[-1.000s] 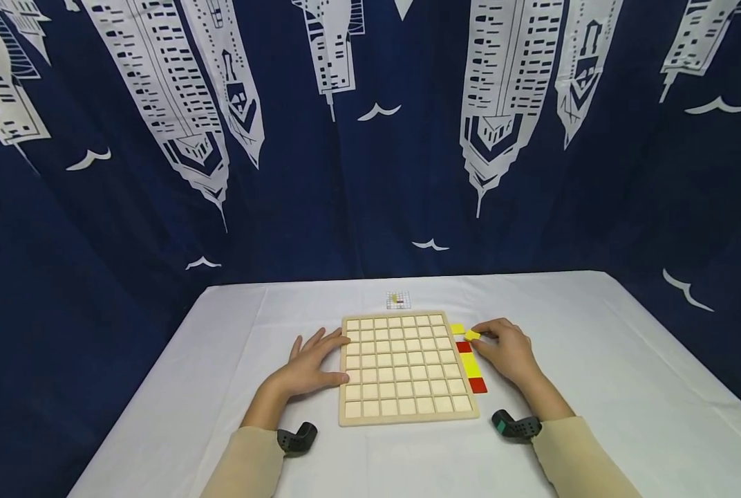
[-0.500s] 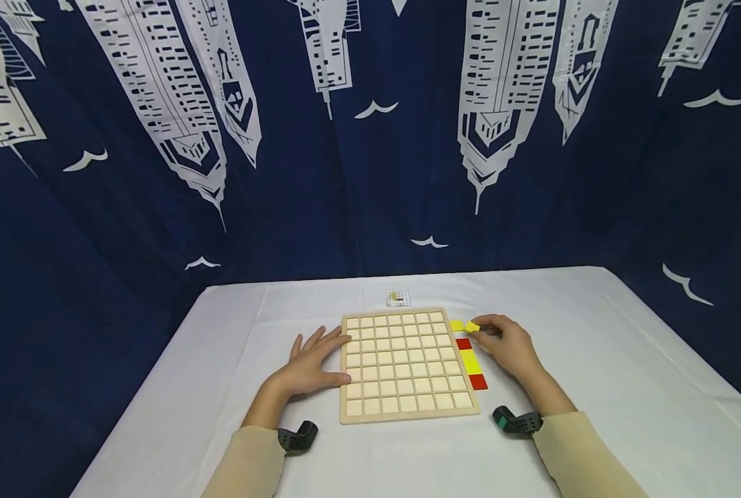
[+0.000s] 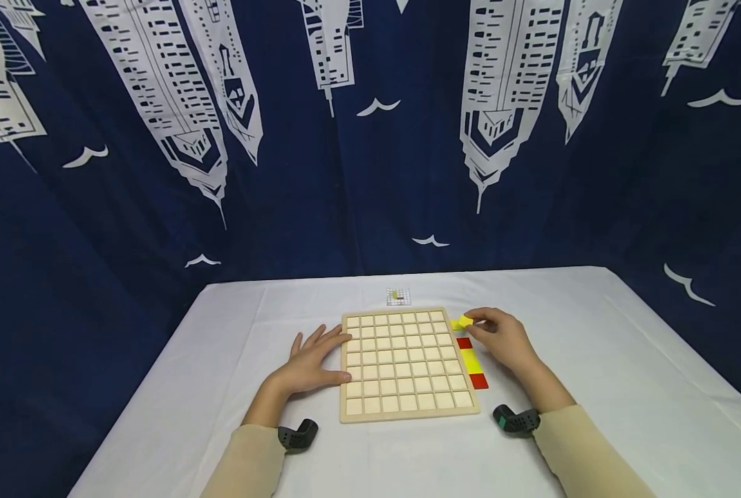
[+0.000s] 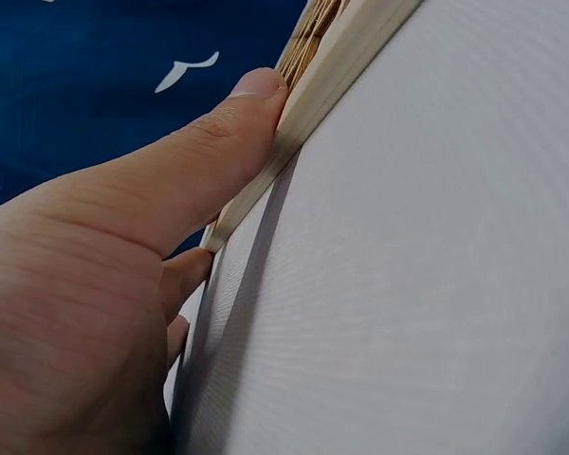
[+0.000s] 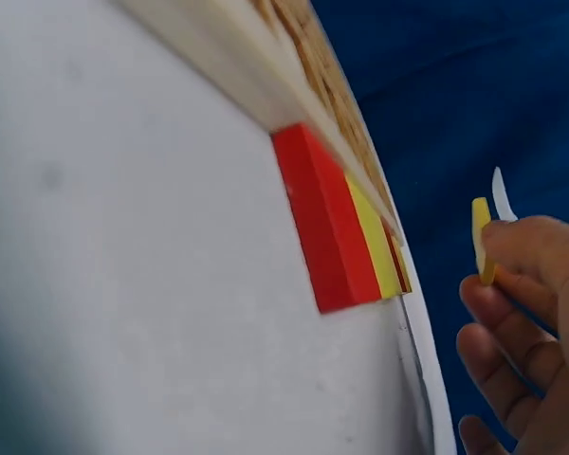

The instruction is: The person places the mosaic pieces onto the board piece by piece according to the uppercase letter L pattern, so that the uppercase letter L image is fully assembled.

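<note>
We see a curtained-off tabletop workspace, room type unclear: a white-clothed table, with navy skyline-print curtain hanging left, right and far.

White cloth is draped over the table. A wooden grid board is plonked mid-table, a tiny grid card is parked just past its far edge, and red pieces plus yellow pieces are lined up along the right side.
</note>
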Available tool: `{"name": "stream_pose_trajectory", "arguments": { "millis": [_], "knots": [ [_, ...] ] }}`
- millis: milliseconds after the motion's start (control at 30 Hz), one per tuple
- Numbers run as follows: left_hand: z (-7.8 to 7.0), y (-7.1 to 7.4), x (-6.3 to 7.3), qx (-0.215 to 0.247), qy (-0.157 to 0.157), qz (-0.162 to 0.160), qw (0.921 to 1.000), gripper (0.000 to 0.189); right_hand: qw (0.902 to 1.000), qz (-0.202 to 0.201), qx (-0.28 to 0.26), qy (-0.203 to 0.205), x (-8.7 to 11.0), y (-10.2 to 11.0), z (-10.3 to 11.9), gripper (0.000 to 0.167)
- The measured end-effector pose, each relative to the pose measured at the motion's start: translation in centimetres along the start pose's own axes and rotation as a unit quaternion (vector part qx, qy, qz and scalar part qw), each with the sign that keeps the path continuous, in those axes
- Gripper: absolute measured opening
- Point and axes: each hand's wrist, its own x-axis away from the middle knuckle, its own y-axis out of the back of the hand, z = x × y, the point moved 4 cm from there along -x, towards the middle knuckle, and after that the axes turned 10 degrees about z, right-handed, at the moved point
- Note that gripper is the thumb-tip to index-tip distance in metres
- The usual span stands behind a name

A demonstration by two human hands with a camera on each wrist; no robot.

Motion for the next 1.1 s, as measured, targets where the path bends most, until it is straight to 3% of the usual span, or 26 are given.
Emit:
{"name": "stream_pose_trajectory", "arguments": {
  "millis": [433, 667, 1100],
  "knots": [
    [-0.1, 0.0, -0.1, 0.002, -0.002, -0.002, 1.0000, 0.081, 0.9977, 0.045, 0.045, 0.024, -2.0, 0.1, 3.7, 0.026],
    [-0.1, 0.0, -0.1, 0.000, 0.001, -0.004, 1.0000, 0.080, 0.9960, 0.073, 0.046, 0.026, -3.2, -0.9, 5.1, 0.025],
    [-0.2, 0.1, 0.0, 0.000, -0.004, -0.009, 0.9999, 0.077, 0.9921, 0.100, 0.039, 0.066, -4.3, -3.2, 7.5, 0.024]
  ]
}}
